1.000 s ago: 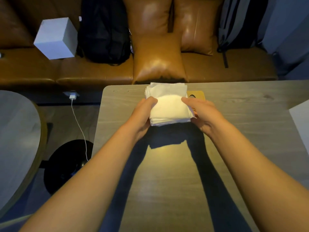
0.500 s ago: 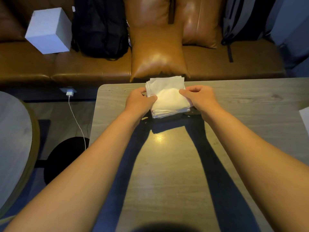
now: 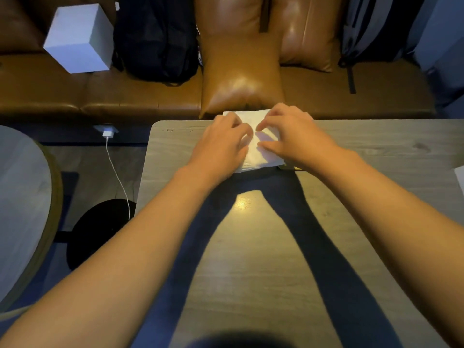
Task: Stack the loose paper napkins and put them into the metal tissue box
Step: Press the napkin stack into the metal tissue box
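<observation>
A stack of white paper napkins point(image 3: 259, 156) lies at the far edge of the wooden table point(image 3: 251, 259). My left hand point(image 3: 222, 146) rests on the stack's left half, and my right hand point(image 3: 295, 136) rests on its right half. The fingers of both are spread over the top sheet, pressing down, and the fingertips nearly meet in the middle. Under the stack's near right corner shows a thin gold-coloured sliver of the metal tissue box point(image 3: 288, 168). The stack and my hands hide the rest of the box.
Behind the table runs a brown leather sofa with a cushion point(image 3: 241, 71), a black backpack point(image 3: 155, 38) and a white cube point(image 3: 80, 38). A round table point(image 3: 20, 209) stands to the left. A white charger cable point(image 3: 118, 177) hangs beside it. A white object point(image 3: 461, 177) pokes in at the right edge.
Both hands left the stack's sides and now lie on its top. The stack sits lower and hides nearly all of the gold box.
</observation>
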